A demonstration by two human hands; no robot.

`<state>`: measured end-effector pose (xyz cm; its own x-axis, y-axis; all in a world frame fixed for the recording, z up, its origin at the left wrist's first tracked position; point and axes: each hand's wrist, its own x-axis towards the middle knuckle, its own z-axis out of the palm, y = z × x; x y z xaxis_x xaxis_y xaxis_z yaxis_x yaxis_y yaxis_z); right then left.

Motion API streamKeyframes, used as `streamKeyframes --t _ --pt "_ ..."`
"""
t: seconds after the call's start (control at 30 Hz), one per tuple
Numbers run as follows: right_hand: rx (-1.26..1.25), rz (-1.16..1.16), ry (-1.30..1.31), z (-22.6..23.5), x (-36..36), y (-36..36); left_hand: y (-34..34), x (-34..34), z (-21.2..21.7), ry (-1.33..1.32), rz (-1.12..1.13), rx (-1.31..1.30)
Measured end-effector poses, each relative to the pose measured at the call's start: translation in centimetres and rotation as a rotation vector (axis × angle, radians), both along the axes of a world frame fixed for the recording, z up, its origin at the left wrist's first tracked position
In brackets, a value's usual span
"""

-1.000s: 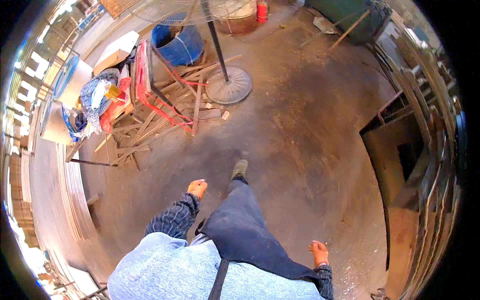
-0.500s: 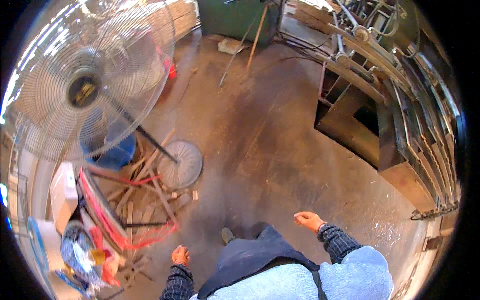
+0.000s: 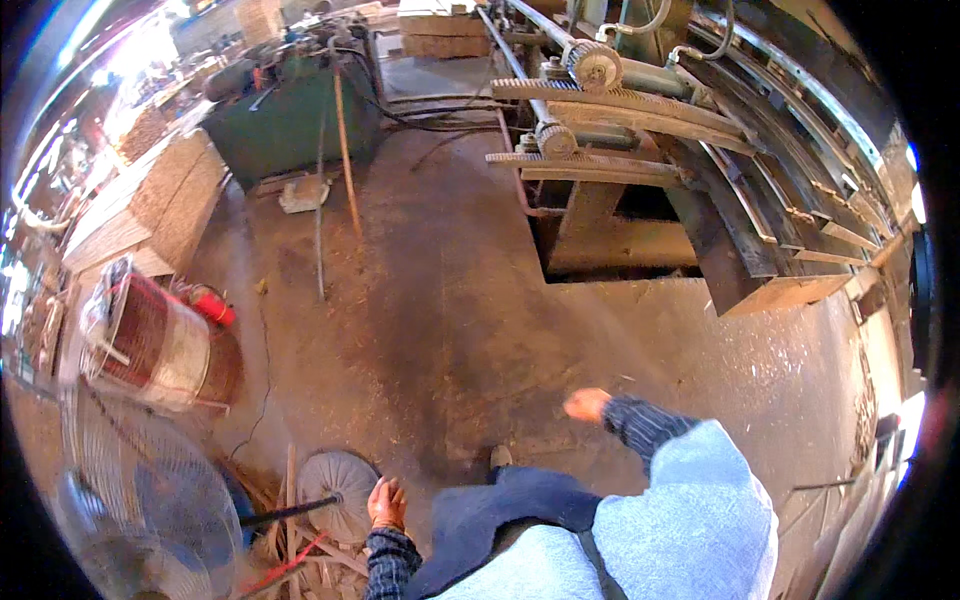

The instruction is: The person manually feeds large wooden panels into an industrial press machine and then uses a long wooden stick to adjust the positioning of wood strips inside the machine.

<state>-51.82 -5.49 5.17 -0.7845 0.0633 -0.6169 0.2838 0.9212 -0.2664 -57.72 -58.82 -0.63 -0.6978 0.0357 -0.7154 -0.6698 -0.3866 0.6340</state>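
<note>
My left hand (image 3: 387, 503) hangs low in front of me, beside the round grey base (image 3: 335, 490) of the pedestal fan, its fingers curled in with nothing seen in them. Farther forward and to the right, my right hand (image 3: 586, 404) is held out over the bare brown floor (image 3: 450, 350), slightly blurred, its fingers drawn together and apparently gripping nothing. Neither hand touches anything. Dark patterned cuffs cover both wrists. A dark apron (image 3: 515, 510) hangs at my front, and a shoe tip (image 3: 501, 457) shows beyond it.
The fan's wire cage (image 3: 150, 500) and wood scraps lie low left. Beyond are a drum (image 3: 165, 340), a red fire extinguisher (image 3: 212, 305), stacked boards (image 3: 150, 205) and a green tank (image 3: 290, 125) with poles leaning on it. A geared machine (image 3: 620, 130) stands over a floor pit ahead right.
My view has moved forward and turned right: the fan slid to the lower left and the machine came nearer. My right arm swung across toward the middle; my left hand rose slightly.
</note>
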Motion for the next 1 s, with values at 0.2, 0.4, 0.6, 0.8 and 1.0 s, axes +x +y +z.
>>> streamKeyframes --t 0.2,0.4,0.6,0.8,1.0 --pt "-0.344 -0.19 0.267 2.9 -29.2 -3.7 -5.9 -7.8 -6.2 -0.368 0.082 -0.166" --pt "-0.472 -0.213 0.346 2.6 -49.7 -5.8 -8.9 -25.8 -7.3 -0.405 0.072 -0.125" --pt "-0.353 -0.353 0.153 0.8 -55.7 2.2 -3.7 -53.4 -9.2 -0.044 -0.097 -0.099" --pt "-0.199 -0.414 -0.08 -11.8 -56.5 14.4 14.1 -81.5 -2.7 0.198 -0.135 -0.172" --pt "0.023 0.159 -0.066 -9.8 -70.9 21.0 26.2 -94.7 -3.2 0.039 -0.197 -0.131"
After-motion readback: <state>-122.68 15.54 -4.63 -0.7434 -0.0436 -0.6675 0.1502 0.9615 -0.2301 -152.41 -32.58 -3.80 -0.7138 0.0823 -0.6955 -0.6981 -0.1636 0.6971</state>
